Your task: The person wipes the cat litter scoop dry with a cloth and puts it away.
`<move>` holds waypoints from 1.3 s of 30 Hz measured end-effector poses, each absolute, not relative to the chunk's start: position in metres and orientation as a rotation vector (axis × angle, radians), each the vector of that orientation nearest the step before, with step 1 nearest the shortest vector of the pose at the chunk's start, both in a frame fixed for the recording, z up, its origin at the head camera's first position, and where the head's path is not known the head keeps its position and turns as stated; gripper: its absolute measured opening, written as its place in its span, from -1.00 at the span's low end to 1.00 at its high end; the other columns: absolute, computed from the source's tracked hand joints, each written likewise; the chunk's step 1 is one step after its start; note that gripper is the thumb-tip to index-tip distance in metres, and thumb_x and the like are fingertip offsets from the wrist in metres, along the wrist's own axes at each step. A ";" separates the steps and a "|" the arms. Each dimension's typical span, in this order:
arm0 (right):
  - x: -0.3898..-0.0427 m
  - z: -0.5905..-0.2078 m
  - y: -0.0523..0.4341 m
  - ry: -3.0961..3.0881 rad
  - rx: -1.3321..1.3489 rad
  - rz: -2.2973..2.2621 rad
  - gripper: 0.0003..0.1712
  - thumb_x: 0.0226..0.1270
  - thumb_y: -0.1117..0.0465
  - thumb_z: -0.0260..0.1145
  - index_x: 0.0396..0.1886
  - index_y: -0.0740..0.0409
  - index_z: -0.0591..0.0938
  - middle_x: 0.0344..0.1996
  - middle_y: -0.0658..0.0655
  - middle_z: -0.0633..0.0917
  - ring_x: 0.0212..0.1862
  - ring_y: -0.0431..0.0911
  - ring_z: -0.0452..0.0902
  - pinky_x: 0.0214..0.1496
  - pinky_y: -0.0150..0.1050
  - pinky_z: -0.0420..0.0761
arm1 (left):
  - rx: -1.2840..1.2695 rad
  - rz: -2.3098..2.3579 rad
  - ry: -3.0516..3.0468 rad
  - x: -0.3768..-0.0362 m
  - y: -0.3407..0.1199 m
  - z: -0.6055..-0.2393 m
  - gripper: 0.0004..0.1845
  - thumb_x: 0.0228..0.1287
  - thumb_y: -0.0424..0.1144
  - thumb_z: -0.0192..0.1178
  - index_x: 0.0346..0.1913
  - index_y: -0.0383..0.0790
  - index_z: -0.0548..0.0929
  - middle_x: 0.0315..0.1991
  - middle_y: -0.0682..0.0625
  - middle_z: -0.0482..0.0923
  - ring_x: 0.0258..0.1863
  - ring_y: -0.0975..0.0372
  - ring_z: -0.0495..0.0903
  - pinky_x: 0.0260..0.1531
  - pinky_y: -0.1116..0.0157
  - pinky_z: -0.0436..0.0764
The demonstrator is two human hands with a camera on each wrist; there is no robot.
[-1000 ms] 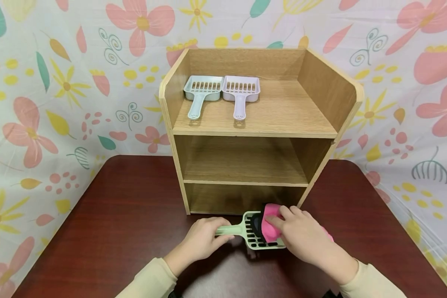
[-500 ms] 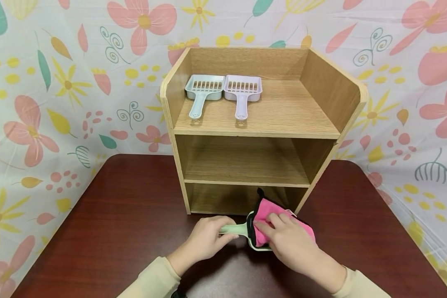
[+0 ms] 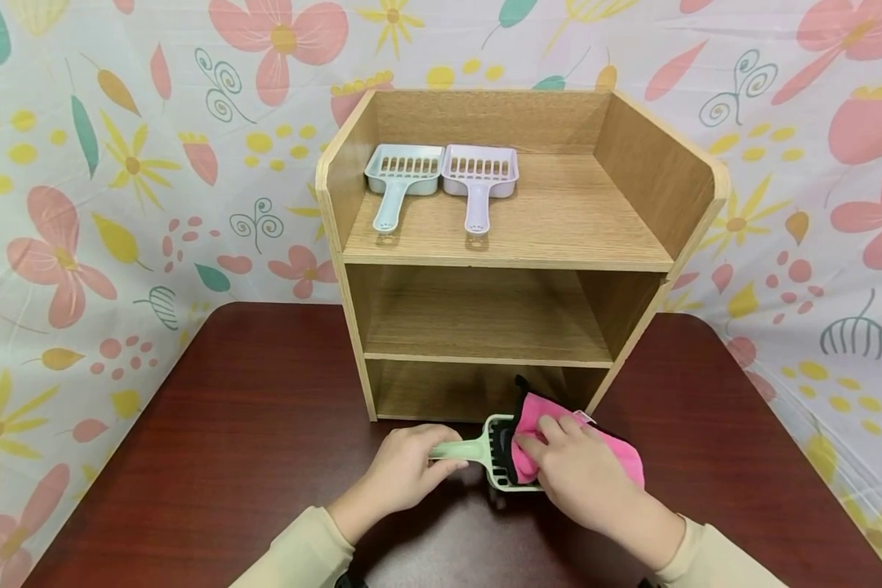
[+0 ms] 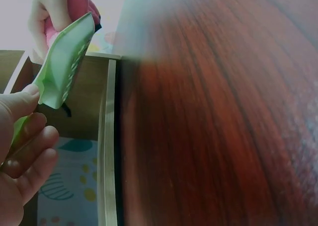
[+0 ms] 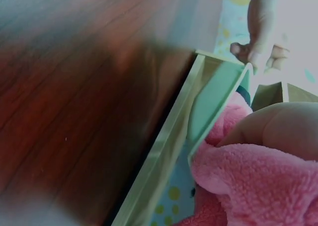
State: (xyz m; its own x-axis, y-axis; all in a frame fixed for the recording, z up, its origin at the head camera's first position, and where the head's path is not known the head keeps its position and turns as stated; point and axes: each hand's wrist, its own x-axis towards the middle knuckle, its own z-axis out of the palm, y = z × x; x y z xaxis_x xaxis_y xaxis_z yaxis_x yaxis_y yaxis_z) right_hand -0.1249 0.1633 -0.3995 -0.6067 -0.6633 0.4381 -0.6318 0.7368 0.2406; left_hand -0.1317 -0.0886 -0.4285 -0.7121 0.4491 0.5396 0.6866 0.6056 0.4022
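Observation:
My left hand [image 3: 400, 467] grips the handle of a light green slotted litter scoop [image 3: 467, 450], held in front of the shelf unit with its basin pointing right. In the left wrist view, thumb and fingers close round the handle end of the scoop [image 4: 64, 62]. My right hand [image 3: 584, 469] holds a pink cloth [image 3: 627, 459] with black edging and presses it into the basin, covering its right part. Fluffy folds of the cloth [image 5: 263, 179] bunch around the right hand in the right wrist view, where the fingertips are hidden.
A wooden shelf unit [image 3: 478, 359] stands on the dark red-brown table [image 3: 265, 392], just behind the scoop. On its top board a light blue scoop [image 3: 391, 208] and a lilac scoop [image 3: 478, 208] lie side by side at the left. A floral curtain [image 3: 154, 163] hangs behind.
The pink cloth, bunched in the basin at first, spread left over the slots, then shifted slightly right, baring slots near the handle. My right hand moved with it; the left hand stays on the handle.

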 end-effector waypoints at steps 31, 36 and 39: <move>-0.120 -0.391 0.164 -2.616 0.960 0.137 -0.68 -0.16 0.21 0.47 -0.31 -0.16 0.64 -0.43 -0.13 0.45 -0.41 -0.21 0.41 -0.48 -0.28 0.39 | -0.936 -0.866 -2.399 -0.132 -0.085 -0.425 -0.79 0.06 -0.08 0.37 -0.28 -0.08 0.65 -0.40 0.16 0.65 -0.62 0.49 0.31 -0.56 0.61 0.33; -0.119 -0.395 0.170 -2.572 0.945 0.065 -0.72 -0.18 0.21 0.47 -0.40 -0.14 0.62 -0.49 -0.12 0.38 -0.47 -0.20 0.33 -0.55 -0.31 0.37 | -0.928 -0.850 -2.414 -0.131 -0.087 -0.427 -0.80 0.07 -0.08 0.36 -0.28 -0.07 0.65 -0.40 0.16 0.65 -0.62 0.50 0.31 -0.55 0.60 0.34; -0.120 -0.398 0.174 -2.536 0.951 0.068 -0.72 -0.18 0.20 0.48 -0.40 -0.13 0.62 -0.49 -0.11 0.37 -0.49 -0.20 0.31 -0.52 -0.30 0.41 | -0.929 -0.860 -2.411 -0.130 -0.088 -0.428 -0.80 0.08 -0.09 0.36 -0.28 -0.07 0.65 -0.40 0.15 0.65 -0.62 0.50 0.31 -0.54 0.59 0.35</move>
State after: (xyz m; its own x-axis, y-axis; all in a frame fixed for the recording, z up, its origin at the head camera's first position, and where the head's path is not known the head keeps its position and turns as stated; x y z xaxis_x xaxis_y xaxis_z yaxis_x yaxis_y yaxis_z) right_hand -0.1196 0.1744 -0.3979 -0.6732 -0.6161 0.4089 -0.6372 0.7639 0.1019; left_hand -0.1303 -0.0879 -0.4283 -0.6910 0.4495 0.5661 0.7063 0.5864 0.3965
